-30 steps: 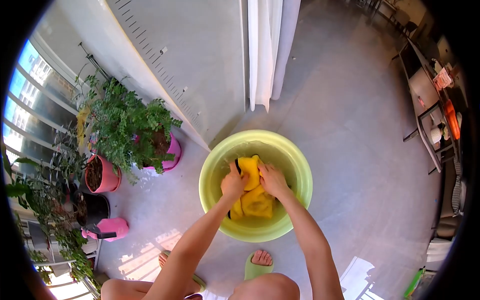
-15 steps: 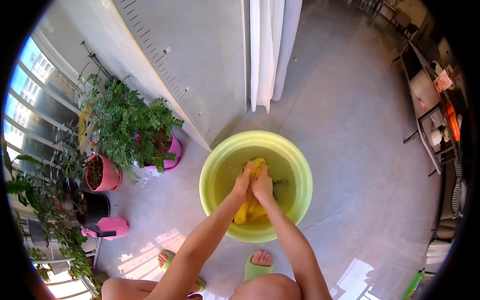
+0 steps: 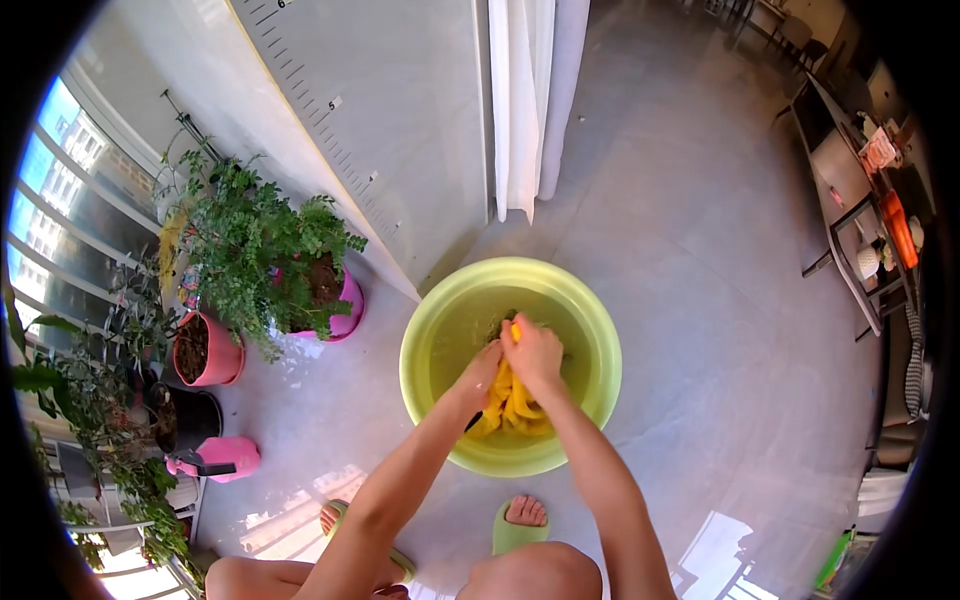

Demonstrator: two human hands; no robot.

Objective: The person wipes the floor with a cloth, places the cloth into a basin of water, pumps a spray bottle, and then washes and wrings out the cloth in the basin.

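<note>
A wide yellow-green basin (image 3: 607, 365) stands on the floor in front of me, holding water. A wet yellow cloth (image 3: 515, 412) hangs bunched between my hands, its lower folds spread toward the near side of the basin. My right hand (image 3: 534, 354) is closed around the upper part of the cloth, a bit of yellow showing at its fingers. My left hand (image 3: 481, 378) grips the cloth from the left, just below the right one, with its fingertips partly hidden. Something dark lies in the water beyond the hands, too unclear to name.
Potted plants (image 3: 250, 230) and a pink watering can (image 3: 232, 458) stand to the left. A white curtain (image 3: 518, 120) hangs beside a wall panel (image 3: 410, 110) with ruler marks. At the right is a table (image 3: 850, 265). My feet in green slippers (image 3: 520, 530) are near the basin.
My right hand has turned over and closed higher on the cloth, and my left hand has shifted slightly down and left. More of the cloth's folds show between the forearms.
</note>
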